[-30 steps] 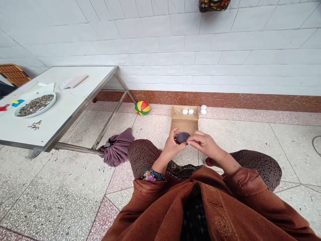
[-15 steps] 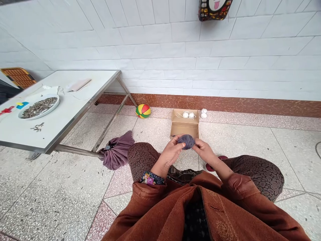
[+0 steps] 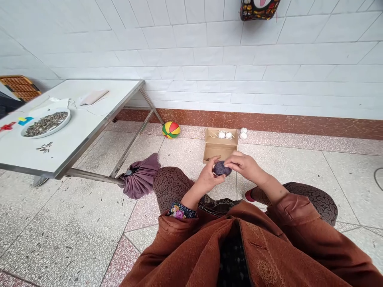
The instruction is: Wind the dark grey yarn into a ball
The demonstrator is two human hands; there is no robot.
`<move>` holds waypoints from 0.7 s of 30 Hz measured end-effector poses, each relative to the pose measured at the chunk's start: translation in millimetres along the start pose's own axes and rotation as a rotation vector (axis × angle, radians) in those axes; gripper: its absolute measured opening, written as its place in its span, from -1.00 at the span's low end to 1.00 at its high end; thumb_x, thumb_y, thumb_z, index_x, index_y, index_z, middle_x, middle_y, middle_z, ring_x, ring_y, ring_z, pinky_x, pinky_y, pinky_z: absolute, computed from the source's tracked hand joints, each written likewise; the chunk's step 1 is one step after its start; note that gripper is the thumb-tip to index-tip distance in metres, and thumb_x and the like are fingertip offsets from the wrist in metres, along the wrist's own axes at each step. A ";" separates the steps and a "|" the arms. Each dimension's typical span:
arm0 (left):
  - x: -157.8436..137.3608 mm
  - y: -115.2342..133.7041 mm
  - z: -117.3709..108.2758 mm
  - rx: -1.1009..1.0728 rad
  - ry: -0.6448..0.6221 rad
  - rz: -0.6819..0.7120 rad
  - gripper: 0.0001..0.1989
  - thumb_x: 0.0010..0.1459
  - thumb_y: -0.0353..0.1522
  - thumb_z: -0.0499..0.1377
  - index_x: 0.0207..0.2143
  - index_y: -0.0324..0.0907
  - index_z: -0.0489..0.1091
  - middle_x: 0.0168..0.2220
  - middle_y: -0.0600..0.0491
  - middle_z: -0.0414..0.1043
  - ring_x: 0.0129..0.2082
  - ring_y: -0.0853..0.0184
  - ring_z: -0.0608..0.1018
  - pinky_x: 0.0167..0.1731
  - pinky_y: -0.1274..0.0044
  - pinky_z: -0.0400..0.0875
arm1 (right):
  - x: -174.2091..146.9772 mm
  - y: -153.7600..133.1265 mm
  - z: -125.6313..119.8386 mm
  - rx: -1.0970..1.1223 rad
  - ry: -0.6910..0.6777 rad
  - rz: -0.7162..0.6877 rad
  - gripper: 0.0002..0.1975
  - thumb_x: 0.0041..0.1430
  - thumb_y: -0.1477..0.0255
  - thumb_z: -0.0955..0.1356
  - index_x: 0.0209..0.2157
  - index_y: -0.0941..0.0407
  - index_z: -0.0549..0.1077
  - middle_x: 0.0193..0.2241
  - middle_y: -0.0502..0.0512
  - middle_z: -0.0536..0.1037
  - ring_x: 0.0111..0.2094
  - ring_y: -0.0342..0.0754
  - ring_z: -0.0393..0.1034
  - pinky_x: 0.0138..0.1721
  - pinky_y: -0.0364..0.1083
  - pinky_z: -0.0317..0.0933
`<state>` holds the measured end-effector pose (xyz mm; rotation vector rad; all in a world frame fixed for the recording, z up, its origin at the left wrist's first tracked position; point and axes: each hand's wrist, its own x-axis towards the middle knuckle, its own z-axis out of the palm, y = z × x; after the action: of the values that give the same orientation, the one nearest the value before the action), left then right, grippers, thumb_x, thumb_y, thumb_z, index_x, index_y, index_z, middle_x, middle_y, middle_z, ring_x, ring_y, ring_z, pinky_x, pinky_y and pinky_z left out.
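A dark purple-grey ball of yarn (image 3: 222, 168) is held in front of my knees by my left hand (image 3: 207, 177), its fingers and thumb closed around the ball's left side. My right hand (image 3: 244, 164) is closed in a pinch on the yarn at the ball's upper right edge; the strand itself is too fine to make out. Just beyond the ball, an open cardboard box (image 3: 209, 150) lies on the floor. White yarn balls (image 3: 225, 135) rest in its raised lid part, and two more white balls (image 3: 243, 133) sit beside it on the right.
To the left stands a white table (image 3: 86, 133) with a plate of sunflower seeds (image 3: 46, 123) and a folded cloth (image 3: 93, 98). A purple cloth bundle (image 3: 140, 177) lies by its leg. A colourful ball (image 3: 171, 130) is near the tiled wall (image 3: 185, 59). A patterned bag (image 3: 259, 11) hangs above.
My right hand has moved from the ball's lower right side up over its upper right edge. My left fingers have shifted lower and opened wider around the ball.
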<state>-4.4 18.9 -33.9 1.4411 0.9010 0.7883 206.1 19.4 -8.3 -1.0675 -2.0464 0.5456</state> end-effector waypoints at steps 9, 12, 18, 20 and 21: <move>-6.5 7.5 12.2 -0.375 -0.042 -0.109 -0.41 0.09 -0.28 0.31 0.19 -0.11 0.32 0.14 -0.11 0.32 0.02 0.18 0.43 -0.21 0.48 0.46 | 0.8 10.0 13.5 0.085 0.080 0.072 -0.74 0.39 0.22 0.35 -0.28 0.05 0.60 -0.36 0.08 0.54 -0.32 -0.03 0.43 -0.24 -0.06 0.33; -6.9 9.6 12.2 -0.367 -0.023 -0.106 -0.46 0.14 -0.25 0.28 0.18 -0.10 0.37 0.15 -0.11 0.35 0.05 0.15 0.42 -0.20 0.47 0.43 | 1.6 10.9 10.7 0.099 0.070 0.083 -0.74 0.37 0.21 0.36 -0.30 0.04 0.60 -0.36 0.08 0.54 -0.31 -0.03 0.43 -0.23 -0.06 0.32; -8.7 19.0 6.6 -0.597 -0.089 -0.106 -0.31 0.00 -0.36 0.37 0.23 -0.03 0.36 0.06 -0.03 0.43 -0.02 0.24 0.46 -0.08 0.46 0.35 | -1.1 23.5 22.7 0.236 0.126 0.269 -0.71 0.33 0.18 0.35 -0.37 0.06 0.54 -0.42 0.04 0.53 -0.35 -0.03 0.40 -0.25 -0.06 0.30; -8.4 21.5 4.9 -0.684 -0.098 -0.115 -0.40 -0.01 -0.35 0.38 0.14 -0.09 0.45 0.06 -0.06 0.44 -0.03 0.24 0.48 -0.05 0.45 0.35 | -8.6 27.0 34.9 0.311 0.138 0.329 -0.68 0.32 0.14 0.33 -0.38 0.06 0.52 -0.44 0.02 0.52 -0.37 -0.04 0.40 -0.28 -0.07 0.30; -7.9 22.0 4.1 -0.705 -0.088 -0.116 -0.44 -0.02 -0.34 0.38 0.10 -0.13 0.48 0.05 -0.07 0.45 -0.03 0.24 0.48 -0.04 0.44 0.34 | -13.1 27.7 41.0 0.335 0.134 0.338 -0.67 0.32 0.13 0.32 -0.38 0.06 0.51 -0.42 0.02 0.53 -0.37 -0.04 0.40 -0.28 -0.07 0.30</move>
<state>-2.9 10.1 -12.0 0.7891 0.5472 0.8367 193.2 23.0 -57.6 -1.2121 -1.5953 0.9256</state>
